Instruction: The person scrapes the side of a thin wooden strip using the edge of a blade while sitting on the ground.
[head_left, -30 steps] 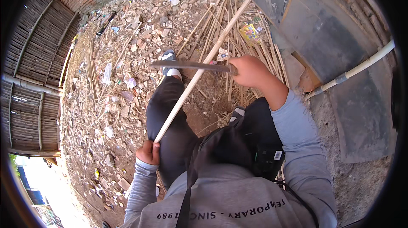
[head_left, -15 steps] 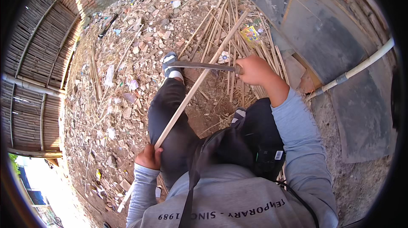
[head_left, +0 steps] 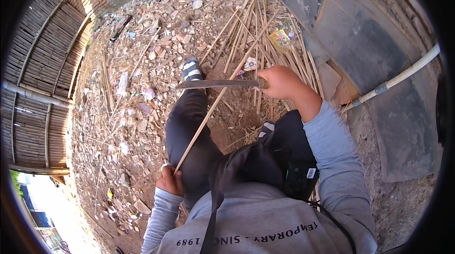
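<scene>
The left hand (head_left: 170, 180), low and left of centre, is closed round the near end of a thin pale strip (head_left: 200, 131), which slants from there up to the upper middle of the frame. The right hand (head_left: 283, 82), right of centre, is wrapped tightly round the handle of a knife (head_left: 204, 84); the long, dark blade points left, nearly level, and crosses the strip at about the middle of the frame, though whether its edge bites in I cannot tell. The strip passes in front of a dark trouser leg (head_left: 189, 121); a checked shoe (head_left: 191, 70) shows just above the blade's tip. Behind the strip's far end, at upper centre, lies a pile of similar strips (head_left: 290, 60) with a yellow wrapper (head_left: 279, 38) among them. Rubble (head_left: 142, 126) covers the ground at left, dark sheets (head_left: 360, 31) fill the upper right, and a bamboo wall (head_left: 40, 55) stands at the left edge.
</scene>
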